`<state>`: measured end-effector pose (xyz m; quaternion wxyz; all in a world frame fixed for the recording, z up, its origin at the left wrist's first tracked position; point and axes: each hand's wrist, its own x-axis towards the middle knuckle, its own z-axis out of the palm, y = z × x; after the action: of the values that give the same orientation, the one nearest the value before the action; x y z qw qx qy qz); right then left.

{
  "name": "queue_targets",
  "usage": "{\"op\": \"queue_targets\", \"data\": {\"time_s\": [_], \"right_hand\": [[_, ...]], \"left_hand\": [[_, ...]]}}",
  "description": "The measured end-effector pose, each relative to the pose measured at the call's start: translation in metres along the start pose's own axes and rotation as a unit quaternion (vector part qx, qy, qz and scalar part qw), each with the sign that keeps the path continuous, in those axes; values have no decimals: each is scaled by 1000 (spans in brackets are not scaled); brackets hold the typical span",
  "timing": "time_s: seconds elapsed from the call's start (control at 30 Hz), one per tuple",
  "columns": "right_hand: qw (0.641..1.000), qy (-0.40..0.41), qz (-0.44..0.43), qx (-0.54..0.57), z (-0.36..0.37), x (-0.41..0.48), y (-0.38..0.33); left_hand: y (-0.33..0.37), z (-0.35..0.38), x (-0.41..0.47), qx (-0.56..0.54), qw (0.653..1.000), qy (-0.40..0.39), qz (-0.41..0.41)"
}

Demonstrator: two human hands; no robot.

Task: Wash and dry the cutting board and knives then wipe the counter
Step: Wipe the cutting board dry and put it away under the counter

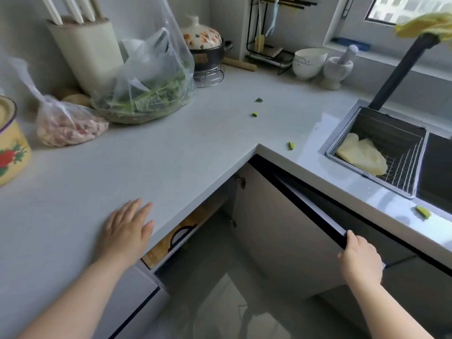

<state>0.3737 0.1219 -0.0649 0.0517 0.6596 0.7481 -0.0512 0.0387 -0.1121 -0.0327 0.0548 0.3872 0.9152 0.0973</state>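
Observation:
My left hand [127, 231] lies flat with straight fingers on the white L-shaped counter [171, 148], near its front edge. My right hand [359, 258] grips the top edge of an open cabinet door [288, 228] under the sink side. A wooden cutting board [171, 241] with a dark handle hole stands inside the cabinet below the counter's corner. A white knife block [85, 50] holding several white-handled knives stands at the back left. Small green vegetable scraps [291, 145] lie scattered on the counter. A yellow cloth [362, 155] lies in the sink's wire basket [403, 177].
A bag of greens [146, 94], a bag of raw meat [71, 126] and a yellow enamel pot [9, 140] sit at the left. A floral lidded pot [205, 42], a white bowl [309, 62] and a mortar with pestle [338, 67] line the back. A black faucet [403, 69] carries a yellow rag.

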Motion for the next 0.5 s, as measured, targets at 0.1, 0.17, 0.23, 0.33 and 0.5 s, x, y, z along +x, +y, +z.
{"op": "queue_targets", "data": {"time_s": [0.1, 0.17, 0.23, 0.33, 0.5], "right_hand": [[998, -33, 27, 40, -2, -3, -9], [991, -60, 40, 114, 3, -16, -17], [983, -75, 43, 164, 10, -34, -28], [965, -124, 29, 228, 20, -68, -55], [924, -222, 4, 311, 31, -125, -132]], "left_hand": [[-2, 3, 3, -3, 1000, 15, 5], [-3, 3, 3, -18, 1000, 13, 9], [-4, 3, 2, -20, 1000, 7, 14], [-7, 3, 2, -25, 1000, 9, 17], [-11, 8, 4, -33, 999, 19, 22]]}}
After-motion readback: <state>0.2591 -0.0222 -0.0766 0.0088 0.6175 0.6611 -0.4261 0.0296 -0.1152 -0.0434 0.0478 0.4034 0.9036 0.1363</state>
